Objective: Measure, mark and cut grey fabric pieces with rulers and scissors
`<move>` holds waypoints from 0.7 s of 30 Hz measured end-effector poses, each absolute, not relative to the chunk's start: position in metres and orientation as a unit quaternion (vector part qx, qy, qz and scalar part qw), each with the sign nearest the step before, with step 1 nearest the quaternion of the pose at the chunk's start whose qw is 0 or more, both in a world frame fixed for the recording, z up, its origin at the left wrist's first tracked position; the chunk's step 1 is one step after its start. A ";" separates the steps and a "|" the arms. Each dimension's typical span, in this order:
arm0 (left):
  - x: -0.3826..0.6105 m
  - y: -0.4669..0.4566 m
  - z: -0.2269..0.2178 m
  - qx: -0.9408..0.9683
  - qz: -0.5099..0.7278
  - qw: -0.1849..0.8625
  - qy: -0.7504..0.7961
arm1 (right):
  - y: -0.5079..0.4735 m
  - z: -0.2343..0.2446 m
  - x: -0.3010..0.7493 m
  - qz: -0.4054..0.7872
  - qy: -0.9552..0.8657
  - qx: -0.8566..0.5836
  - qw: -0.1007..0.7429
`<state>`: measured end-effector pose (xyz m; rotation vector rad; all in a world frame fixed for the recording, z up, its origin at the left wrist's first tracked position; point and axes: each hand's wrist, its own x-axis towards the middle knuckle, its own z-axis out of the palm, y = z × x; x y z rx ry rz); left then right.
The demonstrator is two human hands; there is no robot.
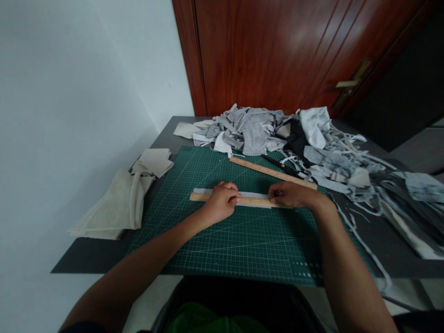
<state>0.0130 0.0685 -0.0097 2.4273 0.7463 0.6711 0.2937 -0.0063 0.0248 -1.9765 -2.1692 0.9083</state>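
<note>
A wooden ruler (255, 201) lies crosswise on the green cutting mat (243, 245), over a pale grey strip of fabric (256, 194). The strip shows along both long edges of the ruler. My left hand (223, 201) is closed over the ruler left of its middle, fingers curled and thumb pressed to them. Near the ruler's right end, my right hand (287, 194) is also closed, its fingertips pinched at the ruler and the strip's edge. Exactly what lies between the fingertips is partly hidden.
A second wooden ruler (274, 172) lies slanted behind, beside black-handled scissors (287, 170). Grey fabric scraps (255, 132) are heaped at the back and right. Folded cream cloth (118, 206) sits left, by the white wall. A brown door (270, 55) stands behind the table.
</note>
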 end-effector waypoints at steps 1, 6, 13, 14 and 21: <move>0.013 0.068 -0.010 0.894 0.247 0.255 0.275 | -0.006 0.025 0.293 0.295 -0.706 -0.642 0.034; 0.013 0.069 -0.009 0.897 0.244 0.252 0.268 | -0.007 0.028 0.291 0.308 -0.701 -0.642 0.037; 0.013 0.070 -0.011 0.898 0.243 0.251 0.268 | -0.007 0.028 0.289 0.306 -0.697 -0.647 0.035; 0.013 0.070 -0.011 0.898 0.242 0.251 0.269 | -0.007 0.028 0.290 0.306 -0.695 -0.649 0.036; 0.012 0.069 -0.010 0.896 0.241 0.256 0.271 | -0.006 0.023 0.292 0.310 -0.701 -0.640 0.040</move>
